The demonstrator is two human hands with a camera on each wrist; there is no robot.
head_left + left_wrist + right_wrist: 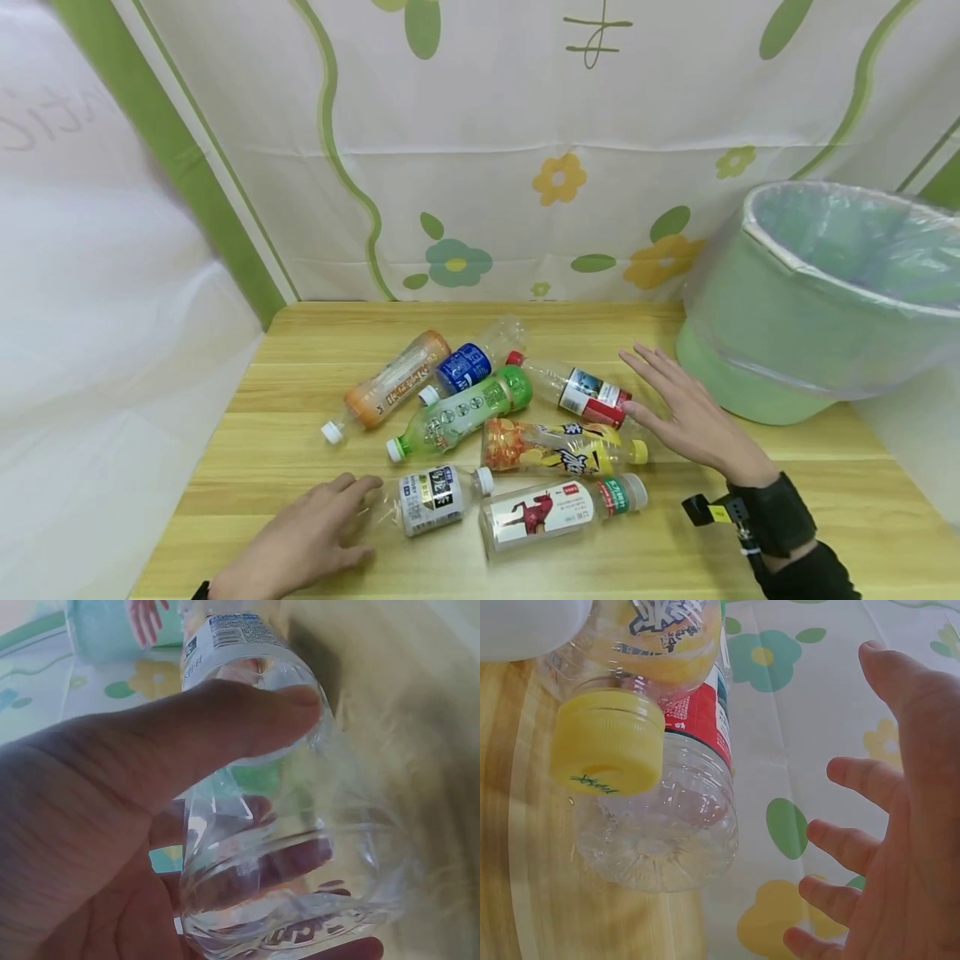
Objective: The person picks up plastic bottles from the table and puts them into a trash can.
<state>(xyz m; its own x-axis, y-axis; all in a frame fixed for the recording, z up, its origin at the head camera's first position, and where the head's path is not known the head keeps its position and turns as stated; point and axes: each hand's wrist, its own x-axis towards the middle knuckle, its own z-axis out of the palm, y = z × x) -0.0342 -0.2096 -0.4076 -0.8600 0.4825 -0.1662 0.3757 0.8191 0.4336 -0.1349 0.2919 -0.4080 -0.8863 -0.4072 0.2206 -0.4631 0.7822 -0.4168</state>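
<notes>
Left fingers (357,493) grip a clear, white-capped bottle with a pale label (431,500); right fingers (649,372) spread apart.

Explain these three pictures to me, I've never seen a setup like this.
There is no machine here, just a person's bare left hand and right hand. The large picture comes from a camera on the head, looking forward and down. The other two come from cameras on the wrists, one watching each hand.

On the wooden table lie seven plastic bottles: an orange bottle, a blue-labelled bottle, a green bottle, a red-capped bottle, a yellow-capped bottle, a bottle with a red figure and a pale-labelled bottle.

The left hand grips the base end of the pale-labelled bottle, thumb on one side, fingers on the other. The right hand holds nothing; its fingers are spread near the red-capped bottle. At the right stands a green bin with a clear liner.
</notes>
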